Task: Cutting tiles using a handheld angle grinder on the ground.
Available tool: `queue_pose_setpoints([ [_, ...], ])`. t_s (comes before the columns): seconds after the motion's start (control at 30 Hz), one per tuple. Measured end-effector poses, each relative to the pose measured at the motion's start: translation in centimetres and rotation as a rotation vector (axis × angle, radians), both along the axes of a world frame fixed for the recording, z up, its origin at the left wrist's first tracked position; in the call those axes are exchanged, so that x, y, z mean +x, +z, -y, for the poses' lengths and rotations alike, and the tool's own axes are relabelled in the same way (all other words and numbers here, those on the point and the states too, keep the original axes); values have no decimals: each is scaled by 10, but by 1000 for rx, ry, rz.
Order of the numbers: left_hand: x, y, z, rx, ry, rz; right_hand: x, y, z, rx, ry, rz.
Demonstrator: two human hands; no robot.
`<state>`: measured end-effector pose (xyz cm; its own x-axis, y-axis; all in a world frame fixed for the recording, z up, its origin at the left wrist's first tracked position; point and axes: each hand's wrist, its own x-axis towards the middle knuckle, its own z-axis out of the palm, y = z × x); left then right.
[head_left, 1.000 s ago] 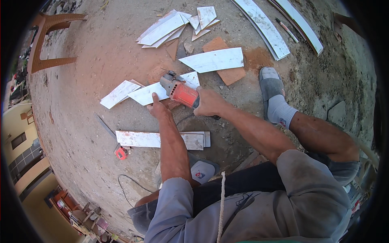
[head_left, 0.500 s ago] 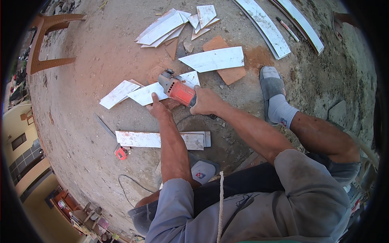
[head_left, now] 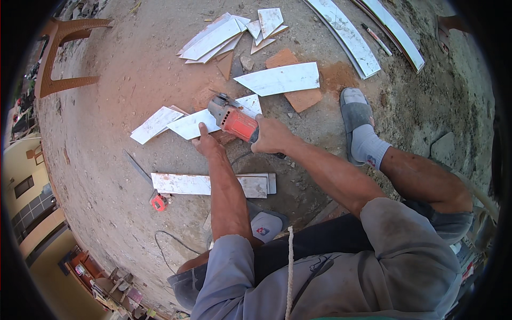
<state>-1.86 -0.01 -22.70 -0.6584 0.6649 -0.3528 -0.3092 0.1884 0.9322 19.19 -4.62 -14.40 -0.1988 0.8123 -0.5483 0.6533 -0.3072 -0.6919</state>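
My right hand (head_left: 269, 133) is wrapped round the rear of a red and grey angle grinder (head_left: 239, 124). The grinder's head lies over a white tile strip (head_left: 191, 125), with its thin disc (head_left: 228, 100) at the far side. At the strip's near edge my left hand (head_left: 207, 143) grips it, thumb on top and the other fingers mostly hidden. The strip shows on both sides of the grinder, one end cut at a slant. Another slant-ended tile (head_left: 277, 79) rests on a reddish-brown tile piece (head_left: 302, 100) beyond my right hand.
Cut tile pieces (head_left: 213, 40) lie far off, others (head_left: 154, 124) at left. Nearer are stacked tile strips (head_left: 181, 183), a red tape measure (head_left: 159, 202) and a cord (head_left: 160, 242). Long tile strips (head_left: 346, 34) and a marker (head_left: 376, 39) lie far right; a brown plastic chair (head_left: 64, 85) far left.
The grinder's head has tilted slightly, and more of its disc edge shows. Both hands keep their places on the grinder and the tile strip.
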Motion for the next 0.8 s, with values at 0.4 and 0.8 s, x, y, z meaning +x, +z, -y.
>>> queue_pose_setpoints([
  [0.4, 4, 5, 0, -30, -2, 14, 3, 0, 6, 7, -3, 6],
  [0.8, 2, -2, 1, 5, -5, -25, 2, 2, 1, -22, -23, -6],
])
